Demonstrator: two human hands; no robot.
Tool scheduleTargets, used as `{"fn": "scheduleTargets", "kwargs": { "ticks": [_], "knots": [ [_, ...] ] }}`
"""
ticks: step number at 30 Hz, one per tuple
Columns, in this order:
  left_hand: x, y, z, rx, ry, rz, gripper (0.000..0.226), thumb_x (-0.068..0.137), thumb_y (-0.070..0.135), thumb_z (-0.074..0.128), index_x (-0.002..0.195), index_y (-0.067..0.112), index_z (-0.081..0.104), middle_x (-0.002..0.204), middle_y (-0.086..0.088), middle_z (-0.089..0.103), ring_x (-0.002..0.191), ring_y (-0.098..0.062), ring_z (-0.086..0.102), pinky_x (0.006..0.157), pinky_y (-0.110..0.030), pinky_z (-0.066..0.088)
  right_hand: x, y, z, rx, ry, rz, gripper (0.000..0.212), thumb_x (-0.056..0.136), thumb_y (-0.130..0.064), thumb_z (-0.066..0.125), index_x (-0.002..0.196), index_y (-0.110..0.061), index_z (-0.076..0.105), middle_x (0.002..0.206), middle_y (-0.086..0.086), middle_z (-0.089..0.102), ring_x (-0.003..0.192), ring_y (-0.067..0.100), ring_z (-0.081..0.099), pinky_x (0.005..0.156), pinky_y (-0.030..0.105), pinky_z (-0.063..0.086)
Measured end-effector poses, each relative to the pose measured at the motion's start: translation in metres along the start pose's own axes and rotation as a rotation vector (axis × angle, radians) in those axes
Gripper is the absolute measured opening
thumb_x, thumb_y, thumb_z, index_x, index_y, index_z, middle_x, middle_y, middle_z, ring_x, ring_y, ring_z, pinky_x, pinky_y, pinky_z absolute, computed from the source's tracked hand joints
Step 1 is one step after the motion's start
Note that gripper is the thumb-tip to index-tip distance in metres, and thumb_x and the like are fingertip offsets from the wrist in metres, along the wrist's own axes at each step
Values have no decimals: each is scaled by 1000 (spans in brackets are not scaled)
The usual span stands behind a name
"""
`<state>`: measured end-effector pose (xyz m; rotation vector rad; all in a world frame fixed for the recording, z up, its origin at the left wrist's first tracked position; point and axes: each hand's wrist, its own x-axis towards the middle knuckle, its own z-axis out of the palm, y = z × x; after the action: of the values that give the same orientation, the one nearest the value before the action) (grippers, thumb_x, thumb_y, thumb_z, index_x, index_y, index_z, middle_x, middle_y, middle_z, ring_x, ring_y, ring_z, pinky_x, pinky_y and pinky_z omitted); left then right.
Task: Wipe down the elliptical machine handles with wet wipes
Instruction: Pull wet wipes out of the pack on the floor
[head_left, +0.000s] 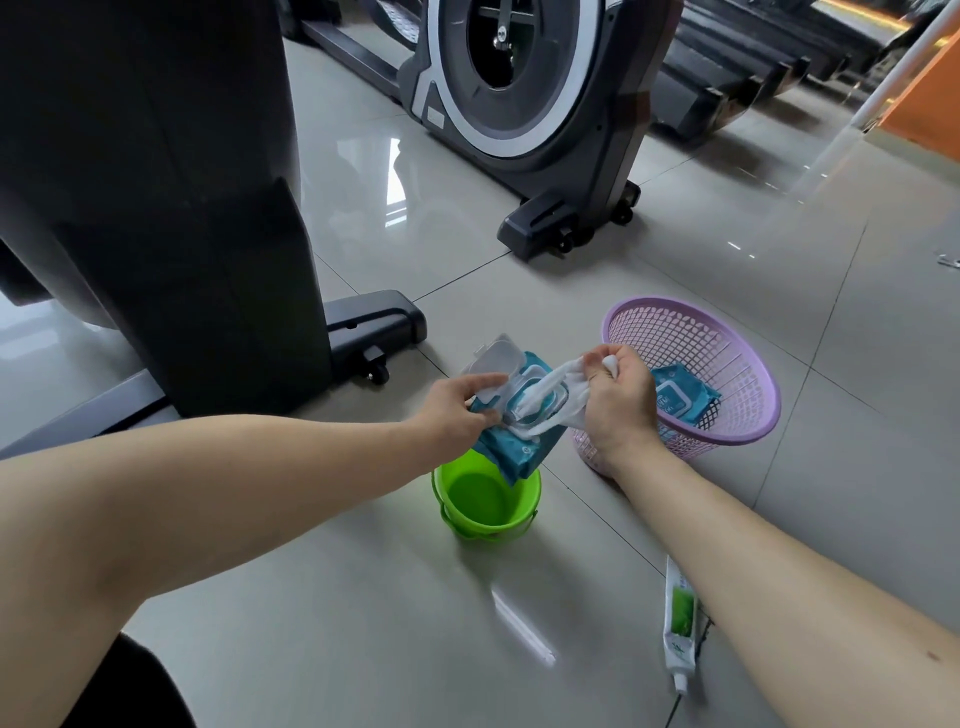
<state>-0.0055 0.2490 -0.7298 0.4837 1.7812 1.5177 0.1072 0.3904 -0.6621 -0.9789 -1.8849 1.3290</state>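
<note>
My left hand (457, 408) grips a teal pack of wet wipes (511, 447) with its white lid flipped open, held above a green bucket. My right hand (615, 402) pinches a white wet wipe (550, 397) that stretches out of the pack's opening. The elliptical machine (156, 208) stands at the left as a large dark housing; its handles are out of view.
A small green bucket (485, 499) sits on the tiled floor below the pack. A purple mesh basket (696, 332) at the right holds a second teal wipes pack (683, 397). A white and green tube (679, 623) lies near my right forearm. Another elliptical (524, 104) stands behind.
</note>
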Motion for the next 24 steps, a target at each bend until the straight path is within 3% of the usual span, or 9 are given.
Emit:
{"fn": "scheduleTargets", "kwargs": {
  "ticks": [5, 11, 16, 19, 21, 24],
  "knots": [
    [0, 5, -3, -50, -48, -5, 51, 92, -5, 70, 134, 22, 66, 126, -9, 70, 110, -24, 71, 93, -32, 60, -1, -9, -1, 39, 27, -38, 8, 107, -13, 52, 101, -15, 57, 97, 4, 62, 79, 10, 61, 52, 11, 48],
    [2, 1, -2, -21, -37, -12, 50, 91, -2, 73, 132, 26, 68, 125, -8, 71, 112, -24, 70, 100, -41, 57, -1, -11, 1, -12, 26, -104, 9, 107, -14, 50, 101, -20, 54, 101, 0, 62, 90, 12, 63, 62, 16, 52],
    [1, -3, -6, -8, -17, -42, 49, 88, -2, 75, 128, 26, 70, 128, -8, 69, 115, -25, 69, 101, -41, 57, 5, 9, -4, -28, -86, -52, 3, 106, -17, 55, 108, -19, 55, 117, 9, 68, 97, 15, 66, 57, 11, 51],
    [1, -7, -8, -15, -33, -57, 49, 87, -6, 74, 127, 22, 70, 127, -9, 70, 112, -26, 70, 101, -41, 57, 4, 23, -11, 31, -245, 81, 22, 94, -20, 65, 115, -27, 65, 123, 10, 67, 107, 27, 67, 70, 24, 58],
    [0, -7, -8, -12, -51, -67, 49, 87, -7, 74, 127, 21, 70, 125, -9, 71, 110, -27, 71, 99, -41, 58, 1, 30, -14, 37, -355, 125, 40, 77, -18, 62, 116, -28, 68, 123, 9, 67, 112, 29, 67, 79, 32, 59],
    [1, -6, -6, 5, -73, -71, 49, 87, -7, 73, 129, 19, 70, 124, -8, 72, 110, -26, 71, 99, -40, 58, -5, 33, -14, -94, -432, 87, 49, 75, -5, 61, 121, -22, 69, 112, 3, 72, 103, 18, 70, 72, 19, 57]
  ]
}}
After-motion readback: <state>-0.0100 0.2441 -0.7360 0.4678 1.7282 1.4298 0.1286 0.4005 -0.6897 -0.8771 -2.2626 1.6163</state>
